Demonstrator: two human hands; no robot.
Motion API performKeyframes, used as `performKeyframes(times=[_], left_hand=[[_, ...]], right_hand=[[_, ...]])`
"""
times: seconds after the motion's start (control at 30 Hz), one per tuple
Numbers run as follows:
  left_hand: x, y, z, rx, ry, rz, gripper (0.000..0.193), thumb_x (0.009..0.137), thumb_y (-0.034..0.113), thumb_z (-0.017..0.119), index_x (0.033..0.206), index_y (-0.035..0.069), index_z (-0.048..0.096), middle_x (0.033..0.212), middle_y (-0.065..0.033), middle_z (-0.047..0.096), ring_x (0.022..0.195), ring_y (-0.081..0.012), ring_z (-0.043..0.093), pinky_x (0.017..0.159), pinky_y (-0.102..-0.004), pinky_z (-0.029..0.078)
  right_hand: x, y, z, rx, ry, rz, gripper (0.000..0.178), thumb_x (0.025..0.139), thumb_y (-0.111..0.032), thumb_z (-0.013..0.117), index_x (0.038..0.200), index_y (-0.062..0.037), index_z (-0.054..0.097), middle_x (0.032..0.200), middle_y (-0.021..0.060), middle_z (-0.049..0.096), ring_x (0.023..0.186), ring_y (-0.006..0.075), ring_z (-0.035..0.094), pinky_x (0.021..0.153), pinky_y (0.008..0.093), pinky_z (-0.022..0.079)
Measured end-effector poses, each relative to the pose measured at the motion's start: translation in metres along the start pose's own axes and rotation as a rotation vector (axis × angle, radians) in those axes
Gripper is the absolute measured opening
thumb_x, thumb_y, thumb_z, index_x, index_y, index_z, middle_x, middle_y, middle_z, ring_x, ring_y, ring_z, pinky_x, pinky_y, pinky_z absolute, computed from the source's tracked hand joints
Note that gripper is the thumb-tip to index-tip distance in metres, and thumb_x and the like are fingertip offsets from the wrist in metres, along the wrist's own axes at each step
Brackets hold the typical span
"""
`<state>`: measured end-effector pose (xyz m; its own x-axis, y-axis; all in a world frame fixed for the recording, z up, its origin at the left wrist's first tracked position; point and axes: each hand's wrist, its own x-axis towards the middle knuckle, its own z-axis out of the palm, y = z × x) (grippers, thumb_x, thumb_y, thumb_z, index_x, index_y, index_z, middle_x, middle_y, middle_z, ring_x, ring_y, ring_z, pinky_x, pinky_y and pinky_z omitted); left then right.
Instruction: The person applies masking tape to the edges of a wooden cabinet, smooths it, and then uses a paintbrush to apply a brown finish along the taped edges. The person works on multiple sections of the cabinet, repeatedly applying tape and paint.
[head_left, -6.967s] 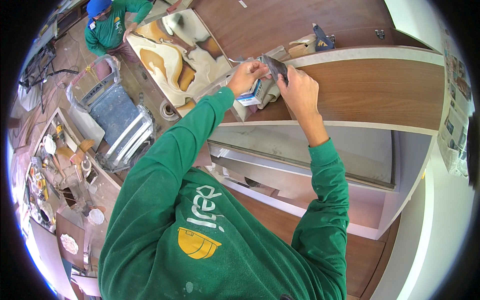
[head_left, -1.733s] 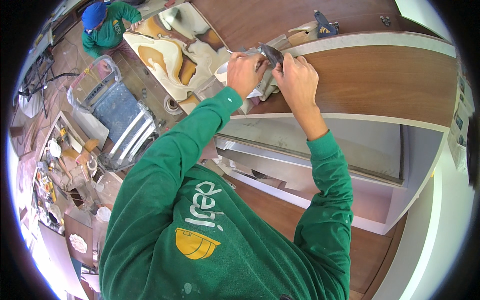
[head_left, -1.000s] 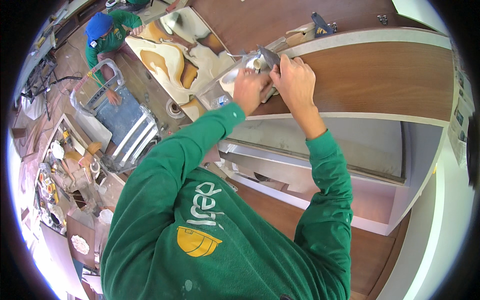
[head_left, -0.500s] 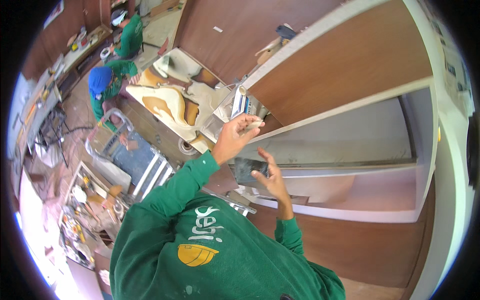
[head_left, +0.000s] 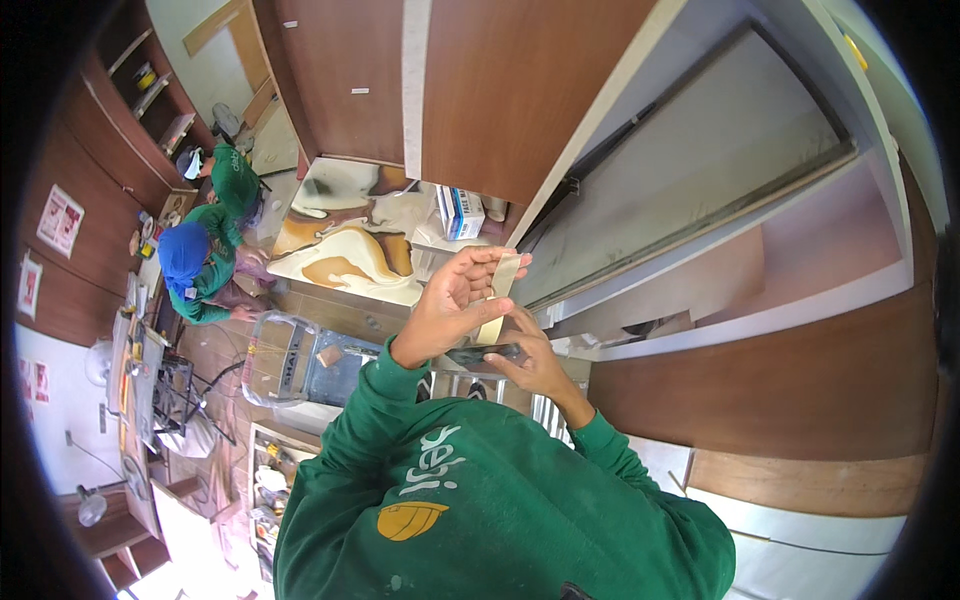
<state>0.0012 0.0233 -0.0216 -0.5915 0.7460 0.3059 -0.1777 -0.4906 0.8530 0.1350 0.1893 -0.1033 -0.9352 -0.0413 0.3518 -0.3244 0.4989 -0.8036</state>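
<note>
Beige strip [head_left: 505, 277] in half-curled left hand [head_left: 460, 302]

White lettering [head_left: 430, 460] and a yellow hard-hat emblem [head_left: 411, 521] mark my green sweatshirt [head_left: 540, 510]; capitals stand on the blue-and-white carton [head_left: 464, 212] ahead of me.

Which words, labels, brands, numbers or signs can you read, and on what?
I don't copy wording; here is where it stands.
Wearer's green sweatshirt: pale lettering by a yellow helmet, legible.
Farther co-worker's green top: small pale lettering.
Blue-and-white box: print, partly legible.
Blue platform, frame end: lettering, legible.
Wall sheets: too small to read.
Pale strip in left hand, dark piece in right hand: none visible.
</note>
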Motion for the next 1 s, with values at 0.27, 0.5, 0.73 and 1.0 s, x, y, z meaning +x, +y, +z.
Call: performKeyframes(times=[0.27,0.5,0.73,1.0], left_hand=[[0.007,0.019,-0.002,0.158,-0.085,-0.065,0.060,0.091,0.004,0.075,0.143,0.002,0.046,0.150,-0.0173,0.053,0.139,-0.0246,0.051,0.116,-0.0392,0.041],[0.023,0.004,-0.052,0.147,0.360,0.127,0.075,0.096,0.019,0.071,0.158,0.003,0.032,0.159,-0.0187,0.040,0.138,-0.0235,0.047,0.118,-0.0404,0.035],[0.059,-0.030,-0.159,0.645,0.625,0.227,0.093,0.085,0.022,0.085,0.159,0.002,0.031,0.149,-0.0184,0.050,0.135,-0.0266,0.050,0.108,-0.0406,0.045],[0.100,-0.047,-0.239,0.917,0.386,0.140,0.085,0.076,0.035,0.093,0.139,-0.002,0.049,0.125,-0.0125,0.066,0.110,-0.0250,0.066,0.094,-0.0378,0.054]], right_hand=[[-0.004,-0.020,0.019,-0.067,-0.028,-0.171,0.019,0.082,-0.019,0.081,0.096,-0.0080,0.074,0.124,0.0150,0.066,0.135,0.0420,0.048,0.118,0.0611,0.029],[-0.006,-0.045,0.003,0.076,0.097,-0.193,0.018,0.079,-0.014,0.083,0.093,-0.0054,0.074,0.101,0.0157,0.065,0.122,0.0445,0.057,0.112,0.0594,0.037],[-0.059,-0.025,-0.015,0.098,0.205,0.211,0.023,0.082,-0.016,0.082,0.094,0.0001,0.073,0.107,0.0198,0.065,0.114,0.0411,0.061,0.100,0.0463,0.046],[-0.109,-0.001,-0.061,-0.050,0.401,0.434,0.020,0.085,-0.016,0.078,0.087,0.0025,0.070,0.086,0.0151,0.060,0.078,0.0303,0.059,0.071,0.0396,0.047]])
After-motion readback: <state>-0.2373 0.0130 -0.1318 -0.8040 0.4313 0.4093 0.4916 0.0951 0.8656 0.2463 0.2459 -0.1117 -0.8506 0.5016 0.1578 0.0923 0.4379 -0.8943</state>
